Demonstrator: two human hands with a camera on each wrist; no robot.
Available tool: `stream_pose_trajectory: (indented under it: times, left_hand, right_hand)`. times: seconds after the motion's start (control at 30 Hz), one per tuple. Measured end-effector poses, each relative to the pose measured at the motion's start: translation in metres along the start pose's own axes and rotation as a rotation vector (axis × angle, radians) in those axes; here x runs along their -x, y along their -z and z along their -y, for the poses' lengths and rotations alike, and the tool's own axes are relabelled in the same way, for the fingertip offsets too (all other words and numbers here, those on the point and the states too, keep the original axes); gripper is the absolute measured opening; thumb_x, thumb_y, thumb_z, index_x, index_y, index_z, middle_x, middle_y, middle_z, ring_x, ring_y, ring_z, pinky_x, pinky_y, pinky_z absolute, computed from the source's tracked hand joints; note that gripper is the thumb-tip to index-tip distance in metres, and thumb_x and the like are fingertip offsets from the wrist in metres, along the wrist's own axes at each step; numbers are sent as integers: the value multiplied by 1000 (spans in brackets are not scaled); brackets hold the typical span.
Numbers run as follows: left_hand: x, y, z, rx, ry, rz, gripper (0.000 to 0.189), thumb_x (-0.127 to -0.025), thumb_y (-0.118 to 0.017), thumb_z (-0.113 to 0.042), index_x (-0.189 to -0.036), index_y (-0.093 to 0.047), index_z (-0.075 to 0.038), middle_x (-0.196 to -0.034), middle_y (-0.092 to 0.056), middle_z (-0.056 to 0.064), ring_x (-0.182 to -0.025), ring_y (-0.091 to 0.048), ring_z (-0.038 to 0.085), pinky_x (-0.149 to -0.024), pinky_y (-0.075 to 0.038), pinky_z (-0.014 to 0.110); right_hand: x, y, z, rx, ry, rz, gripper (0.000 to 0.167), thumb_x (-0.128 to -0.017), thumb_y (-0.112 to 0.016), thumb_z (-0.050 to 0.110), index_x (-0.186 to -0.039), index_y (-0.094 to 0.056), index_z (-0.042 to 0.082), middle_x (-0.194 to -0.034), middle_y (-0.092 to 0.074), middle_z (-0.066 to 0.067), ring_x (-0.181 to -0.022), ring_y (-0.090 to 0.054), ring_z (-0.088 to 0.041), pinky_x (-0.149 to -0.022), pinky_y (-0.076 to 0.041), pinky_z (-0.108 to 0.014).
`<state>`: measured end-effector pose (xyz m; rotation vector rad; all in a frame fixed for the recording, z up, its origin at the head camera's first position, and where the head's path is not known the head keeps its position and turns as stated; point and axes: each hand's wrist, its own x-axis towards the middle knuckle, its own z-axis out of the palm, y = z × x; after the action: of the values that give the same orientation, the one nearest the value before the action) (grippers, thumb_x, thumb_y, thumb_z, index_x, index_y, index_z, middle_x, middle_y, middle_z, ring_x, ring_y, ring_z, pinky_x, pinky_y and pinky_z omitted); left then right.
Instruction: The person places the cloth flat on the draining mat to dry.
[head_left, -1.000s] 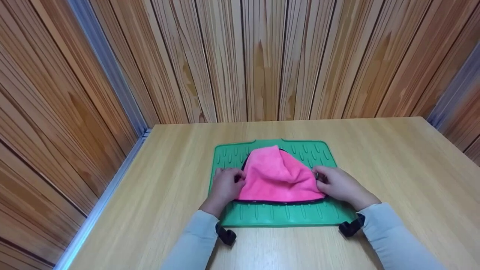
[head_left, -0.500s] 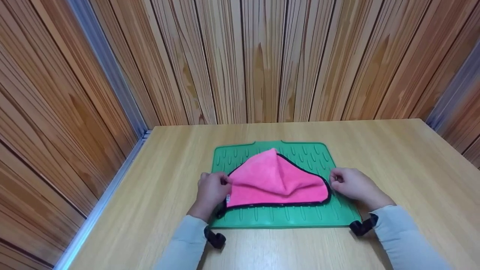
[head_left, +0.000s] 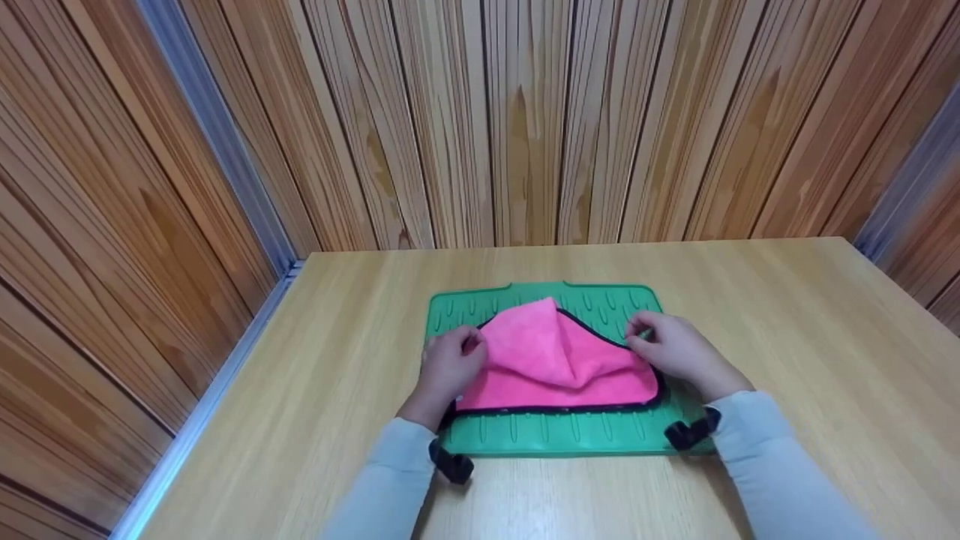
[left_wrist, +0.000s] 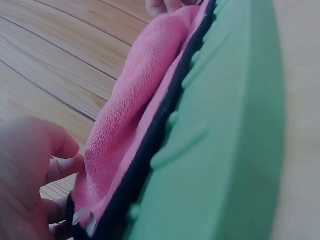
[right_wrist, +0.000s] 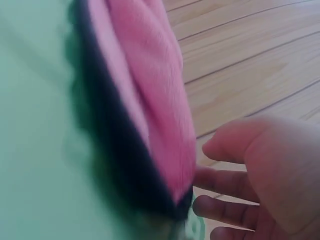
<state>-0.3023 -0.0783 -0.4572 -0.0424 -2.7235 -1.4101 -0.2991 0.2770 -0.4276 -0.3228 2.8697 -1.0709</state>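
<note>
A pink plush cloth (head_left: 525, 345) with a black border lies rumpled on a green ridged mat (head_left: 570, 435), its peak pointing to the back. At the cloth's left edge is my left hand (head_left: 450, 367), fingers loosely bent; in the left wrist view its fingertips (left_wrist: 75, 162) are right beside the pink pile, near a small pale tag (left_wrist: 85, 220). My right hand (head_left: 679, 352) is over the cloth's right slanting edge. The right wrist view has its thumb and fingers (right_wrist: 225, 182) spread apart beside the black-edged corner, with nothing between them.
The mat rests on a light wooden table (head_left: 360, 330). Wood-plank panels (head_left: 525, 150) stand behind it, and a metal rail (head_left: 217, 352) runs along its left side. Each wrist carries a black camera mount (head_left: 452, 461).
The cloth was spread wider to both sides, its left end showing a tag, and the right hand came off it. Since then both hands have moved inward and toward the back.
</note>
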Motion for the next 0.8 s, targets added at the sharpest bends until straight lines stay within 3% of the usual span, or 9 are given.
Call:
stream_pose_trajectory:
  times: [0.1,0.27,0.33,0.5,0.63,0.8]
  left_hand:
    - [-9,-5,7,-15,-14,-17,15,-109,-70,-24,-111,-84,-19,-118,-81,4,-121,-62,28,-108,-51,51]
    - [-7,-5,2,4,-8,-27,17,-110,-73,-19,-119,-87,-15,-129,-82,7,-123,-69,28,-110,-60,48]
    - [-3,-3,-4,30,-7,-21,17,-110,-72,-15,-119,-86,-13,-130,-82,9,-128,-69,30,-113,-60,49]
    - [-3,-3,-3,60,-20,-49,16,-110,-70,-9,-113,-85,-14,-127,-83,9,-129,-71,29,-115,-60,51]
    - [-3,4,3,83,12,-97,16,-108,-71,-10,-110,-86,-14,-120,-85,8,-121,-74,29,-120,-51,57]
    - [-6,15,14,75,135,-166,15,-107,-72,-15,-110,-87,-15,-117,-84,10,-121,-74,33,-127,-37,62]
  right_hand:
    - [-9,-9,9,-11,14,0,12,-110,-65,15,-114,-70,5,-120,-74,-20,-105,-66,-30,-87,-56,-40]
    - [-23,-25,18,-6,52,-5,8,-108,-65,12,-112,-69,5,-128,-75,-24,-113,-69,-36,-102,-58,-54]
    - [-27,-30,20,-18,50,-7,8,-108,-66,11,-113,-69,5,-128,-75,-24,-111,-69,-35,-101,-57,-52]
    - [-35,-40,23,-63,31,-38,4,-108,-70,11,-110,-70,8,-119,-73,-18,-103,-62,-29,-93,-50,-40]
    - [-36,-38,16,-81,41,-104,4,-108,-72,9,-105,-70,7,-114,-73,-17,-103,-61,-29,-92,-48,-38]
    - [-30,-22,-8,-111,-17,-190,4,-105,-72,3,-103,-68,2,-107,-71,-18,-102,-61,-31,-87,-48,-36]
